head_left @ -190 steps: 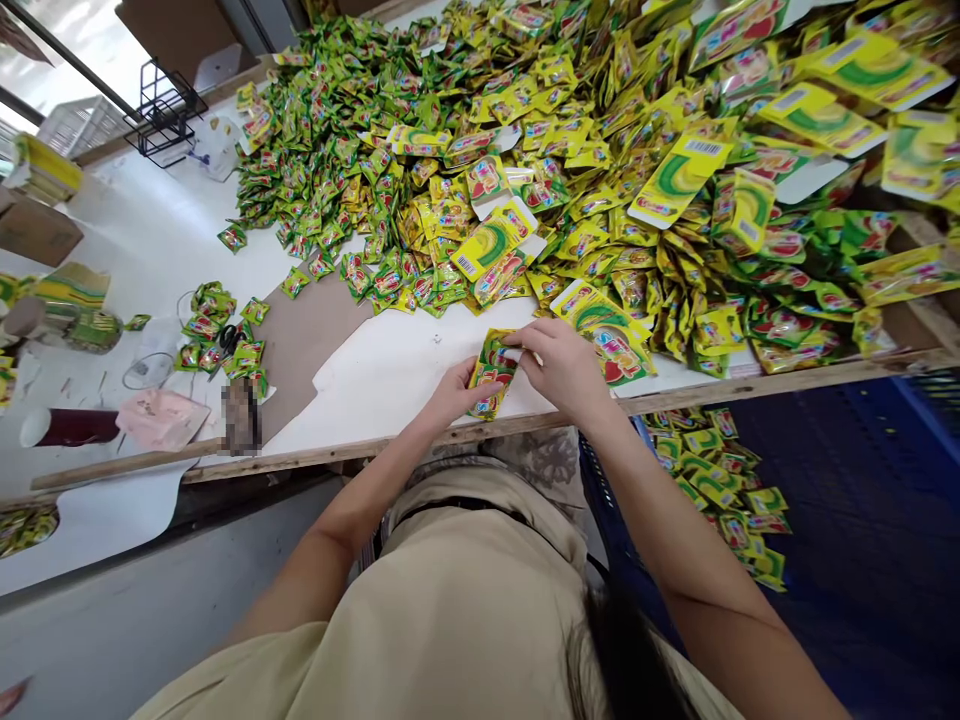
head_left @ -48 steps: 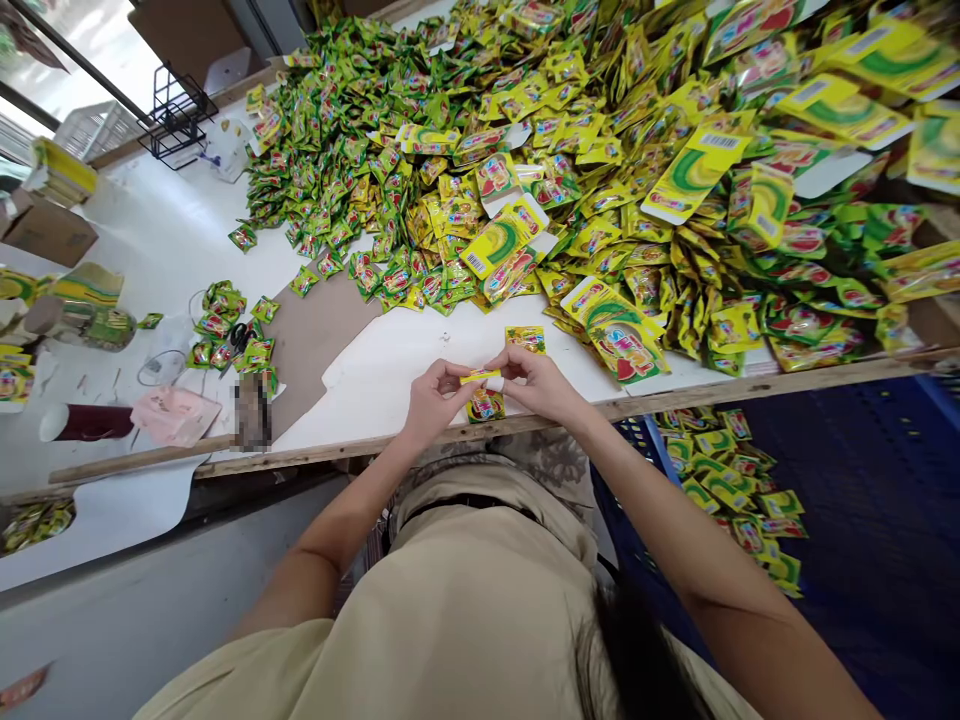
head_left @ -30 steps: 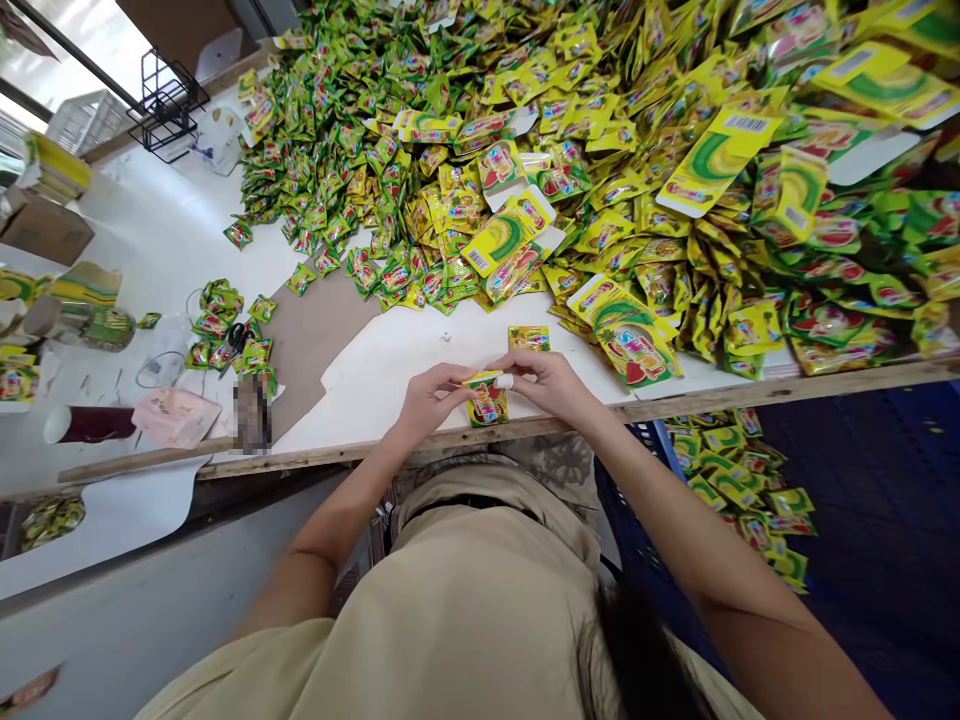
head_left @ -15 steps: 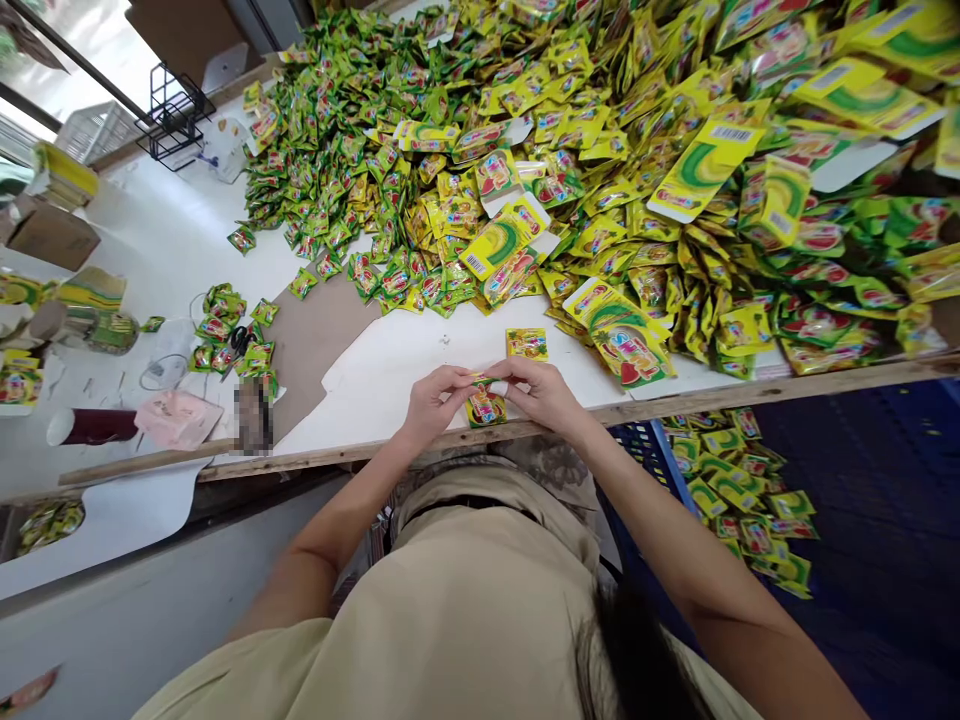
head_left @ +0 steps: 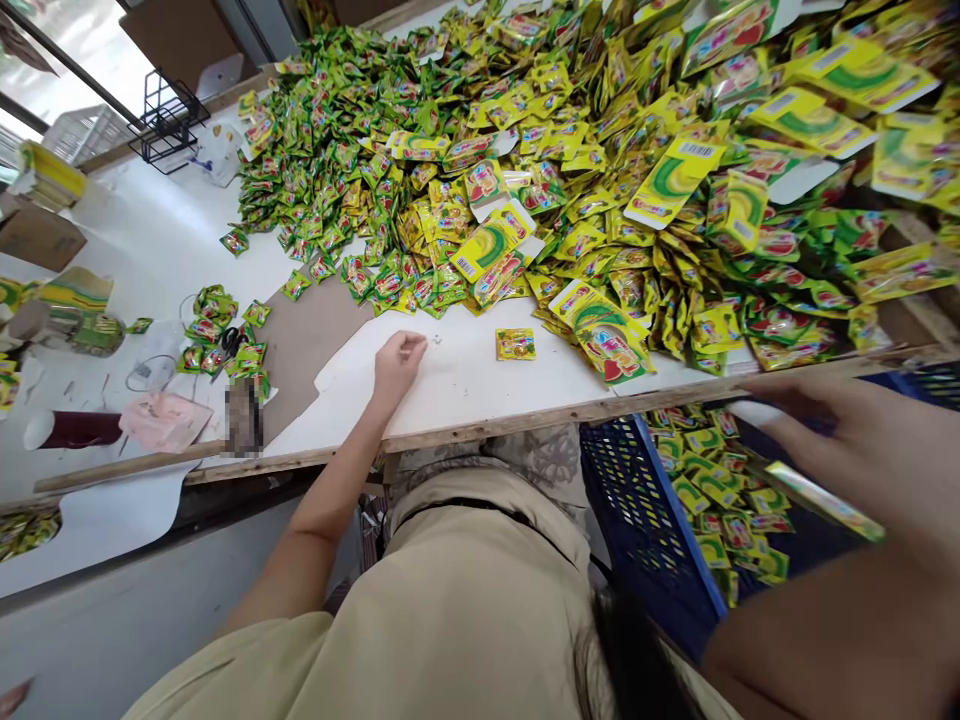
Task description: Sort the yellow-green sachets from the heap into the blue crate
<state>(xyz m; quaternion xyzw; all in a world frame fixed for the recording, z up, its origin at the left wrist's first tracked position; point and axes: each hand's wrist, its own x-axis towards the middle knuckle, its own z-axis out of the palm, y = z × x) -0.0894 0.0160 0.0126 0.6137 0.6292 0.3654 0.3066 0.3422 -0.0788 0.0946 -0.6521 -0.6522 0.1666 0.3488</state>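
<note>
Low over the white tabletop, my left hand (head_left: 397, 368) has its fingers curled together, with nothing visible in them. My right hand (head_left: 855, 450) is over the blue crate (head_left: 645, 500) on the right, blurred by motion. Its fingers look apart, and one fingertip has a white cover. Just below them a yellow-green packet (head_left: 825, 500) shows edge-on, seemingly loose in the air. Several similar packets (head_left: 705, 470) lie inside the crate. Between my hands, a small yellow sachet (head_left: 516, 344) lies flat near the table's front edge.
A large heap of green and yellow sachets (head_left: 420, 160) covers the back of the table, with flat printed cards (head_left: 491, 240) on it. To the left are brown cardboard (head_left: 307, 330), scissors (head_left: 232, 340), a dark red cylinder (head_left: 79, 428) and a black wire rack (head_left: 166, 118).
My hands have separated. The right one has swung right over the crate with the packet from the table edge; the left one has shifted left. The yellow sachet stays on the table.
</note>
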